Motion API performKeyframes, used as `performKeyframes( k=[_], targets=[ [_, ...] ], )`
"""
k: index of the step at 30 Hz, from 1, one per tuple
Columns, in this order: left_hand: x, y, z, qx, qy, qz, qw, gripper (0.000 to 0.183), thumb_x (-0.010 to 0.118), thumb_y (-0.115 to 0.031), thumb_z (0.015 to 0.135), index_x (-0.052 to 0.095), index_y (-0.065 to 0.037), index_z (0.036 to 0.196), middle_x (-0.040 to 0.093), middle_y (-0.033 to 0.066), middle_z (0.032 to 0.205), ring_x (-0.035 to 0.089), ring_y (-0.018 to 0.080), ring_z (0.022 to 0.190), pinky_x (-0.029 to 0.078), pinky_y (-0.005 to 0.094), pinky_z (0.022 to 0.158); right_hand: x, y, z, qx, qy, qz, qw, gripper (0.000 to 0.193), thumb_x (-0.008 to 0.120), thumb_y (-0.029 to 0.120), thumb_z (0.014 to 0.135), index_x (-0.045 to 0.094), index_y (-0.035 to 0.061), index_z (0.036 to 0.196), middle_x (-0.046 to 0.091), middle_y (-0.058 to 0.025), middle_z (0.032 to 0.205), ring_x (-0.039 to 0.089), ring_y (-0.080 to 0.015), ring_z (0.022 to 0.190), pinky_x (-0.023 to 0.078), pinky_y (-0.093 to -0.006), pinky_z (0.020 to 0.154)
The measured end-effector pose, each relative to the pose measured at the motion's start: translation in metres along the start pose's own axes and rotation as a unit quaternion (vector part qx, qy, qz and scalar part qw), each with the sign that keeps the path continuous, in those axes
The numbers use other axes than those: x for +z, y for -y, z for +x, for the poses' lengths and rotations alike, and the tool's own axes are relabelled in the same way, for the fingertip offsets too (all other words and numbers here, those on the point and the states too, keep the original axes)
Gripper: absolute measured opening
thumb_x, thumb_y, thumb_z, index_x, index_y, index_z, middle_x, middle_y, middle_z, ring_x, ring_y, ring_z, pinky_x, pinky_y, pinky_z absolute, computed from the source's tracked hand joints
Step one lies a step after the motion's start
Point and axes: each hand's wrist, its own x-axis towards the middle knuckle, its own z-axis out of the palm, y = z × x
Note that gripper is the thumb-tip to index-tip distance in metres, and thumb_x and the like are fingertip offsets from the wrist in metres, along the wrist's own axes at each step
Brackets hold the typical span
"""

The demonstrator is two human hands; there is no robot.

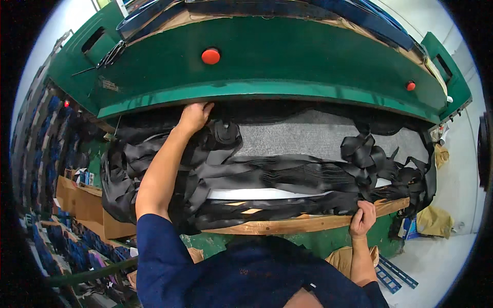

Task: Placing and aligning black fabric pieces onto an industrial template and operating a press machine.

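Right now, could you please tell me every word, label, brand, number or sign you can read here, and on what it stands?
None can be read reliably.
Green panel: small label, too blurred to read.
Navy shirt: faint print, too small to read surely.

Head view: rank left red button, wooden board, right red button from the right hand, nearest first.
1. Wooden board: at the right hand, along the near edge.
2. Right red button: beyond the hand, right end of green panel.
3. Left red button: same panel, left part.
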Motion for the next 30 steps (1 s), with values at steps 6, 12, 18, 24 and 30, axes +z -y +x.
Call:
performKeyframes(
  k=[6,12,18,24,30],
  targets=[
    [0.015,0.018,-0.001,0.024,-0.048,0.016,0.998,0.030,0.063,-0.020,0.096,0.066,-0.005,0.122,0.061,0.0245,0.126,0.055,0.0468,0.116,0.045,0.0500,0.100,0.000,-0.001,-0.001,0.010,0.020,0.005,1.000,0.017,0.052,0.004,0.086,0.064,-0.0026,0.096,0.067,-0.0175,0.095,0.063,-0.0354,0.089,0.050,-0.0430,0.083],
    [0.015,0.020,0.000,0.084,-0.061,0.028,0.994,0.032,0.064,-0.019,0.094,0.063,-0.002,0.121,0.063,0.0257,0.120,0.057,0.0481,0.110,0.046,0.0528,0.096,0.000,-0.001,0.002,0.012,0.016,0.003,1.000,0.018,0.052,0.006,0.086,0.065,-0.0018,0.094,0.067,-0.0172,0.095,0.063,-0.0367,0.086,0.051,-0.0432,0.080],
    [-0.015,-0.024,-0.023,-0.010,-0.030,-0.032,0.999,0.027,0.062,-0.016,0.094,0.064,-0.001,0.117,0.066,0.0255,0.111,0.060,0.0464,0.104,0.049,0.0507,0.090,-0.007,-0.002,0.005,0.124,0.015,0.072,0.990,0.018,0.059,0.005,0.087,0.066,-0.0031,0.101,0.068,-0.0166,0.103,0.063,-0.0326,0.097,0.049,-0.0424,0.092],
    [-0.058,-0.076,-0.054,0.110,-0.172,0.008,0.979,0.018,0.069,-0.003,0.087,0.068,0.000,0.105,0.071,0.0178,0.100,0.069,0.0349,0.093,0.055,0.0402,0.083,-0.050,-0.088,0.140,0.136,-0.087,0.015,0.987,0.019,0.051,0.008,0.102,0.065,-0.0046,0.106,0.066,-0.0104,0.103,0.060,-0.0184,0.092,0.048,-0.0312,0.085],
    [-0.084,-0.139,0.052,0.175,-0.221,0.029,0.959,0.006,0.066,-0.006,0.091,0.063,-0.001,0.090,0.063,0.0170,0.084,0.062,0.0357,0.078,0.049,0.0404,0.070,0.030,-0.199,0.340,0.144,-0.144,0.035,0.978,0.031,0.049,0.028,0.105,0.063,0.0004,0.102,0.063,-0.0076,0.088,0.056,-0.0193,0.078,0.047,-0.0330,0.074]
  ],
)
